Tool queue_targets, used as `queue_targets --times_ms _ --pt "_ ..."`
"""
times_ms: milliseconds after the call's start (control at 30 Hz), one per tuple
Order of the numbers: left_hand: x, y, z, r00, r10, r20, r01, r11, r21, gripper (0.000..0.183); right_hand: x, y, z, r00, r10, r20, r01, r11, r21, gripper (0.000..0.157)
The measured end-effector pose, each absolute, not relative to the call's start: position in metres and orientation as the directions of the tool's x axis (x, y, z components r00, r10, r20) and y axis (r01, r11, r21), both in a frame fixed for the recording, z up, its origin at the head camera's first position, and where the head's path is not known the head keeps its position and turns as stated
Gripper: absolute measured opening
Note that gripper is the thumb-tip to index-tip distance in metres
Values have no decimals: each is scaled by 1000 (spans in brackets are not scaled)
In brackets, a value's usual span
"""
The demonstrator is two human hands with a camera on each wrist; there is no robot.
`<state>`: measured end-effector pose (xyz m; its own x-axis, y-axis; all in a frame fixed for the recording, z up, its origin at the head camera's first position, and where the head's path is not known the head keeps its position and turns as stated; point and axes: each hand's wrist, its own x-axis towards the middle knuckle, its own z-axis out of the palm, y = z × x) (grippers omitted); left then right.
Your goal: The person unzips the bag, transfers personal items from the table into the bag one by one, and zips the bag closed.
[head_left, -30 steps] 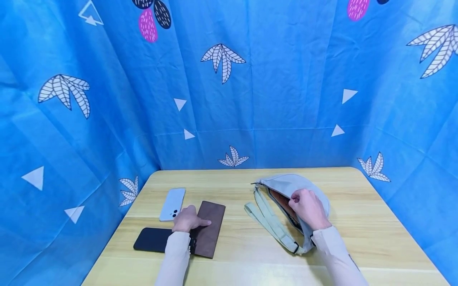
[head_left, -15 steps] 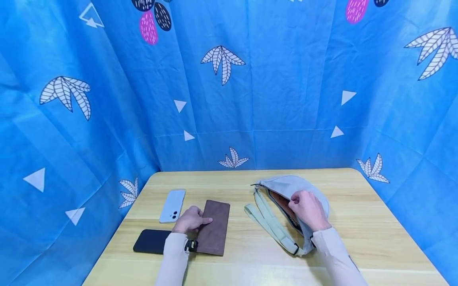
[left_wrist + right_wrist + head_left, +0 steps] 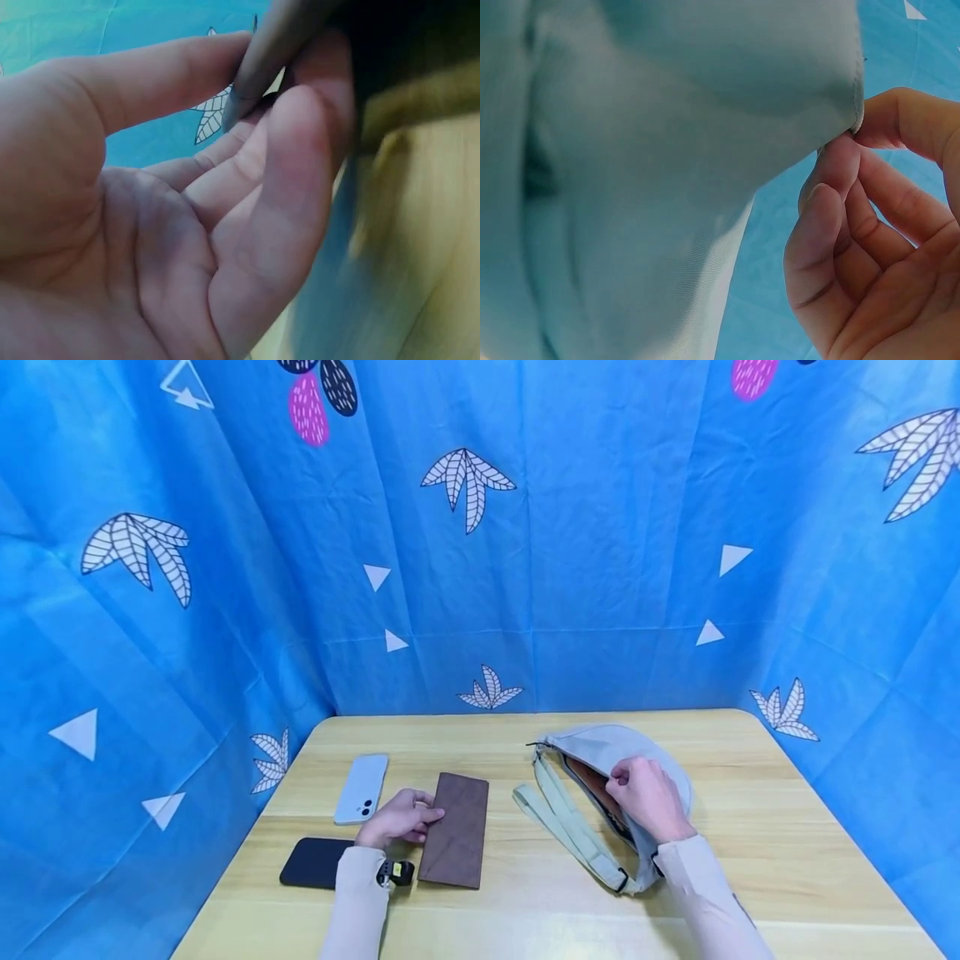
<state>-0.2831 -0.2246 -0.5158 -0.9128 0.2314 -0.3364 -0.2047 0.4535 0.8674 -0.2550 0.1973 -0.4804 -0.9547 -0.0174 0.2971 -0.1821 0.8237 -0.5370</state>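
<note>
- Brown wallet (image 3: 455,831) has shifted rightward since the earlier head views, and my left thumb, which lay across its face, now reaches only its left edge.
- With my left hand (image 3: 403,819) I pinch that edge, thumb above and fingers beneath, spread no wider than the wallet's thickness; I judge this suits lifting a flat thing. I cannot tell whether its far edge touches the table (image 3: 540,914).
- With my right hand (image 3: 649,797) I pinch the rim (image 3: 857,82) of the bag (image 3: 618,742), thumb and fingertip closed on the cloth, presumably because soft fabric would sag otherwise.
- So the mouth gapes towards the wallet, showing brown lining (image 3: 592,783).
- Its strap (image 3: 573,831) lies on the table between mouth and wallet; I think it could snag.
- Left of the wallet lie a white phone (image 3: 362,787) and a dark slab (image 3: 313,862), the slab partly hidden by my sleeve (image 3: 356,897); I hold neither.
</note>
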Motion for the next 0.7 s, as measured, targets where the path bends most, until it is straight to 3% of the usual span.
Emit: queue_targets --times_ms 233,700 --pt "-288 -227 -517 -906 285 -312 -188 390 902 50 -255 197 -480 -956 -19 291 -178 828 -532 12" --pt "-294 -226 -526 -925 236 -297 -228 280 933 54 -256 195 -480 -958 -20 287 -178 825 -537 16"
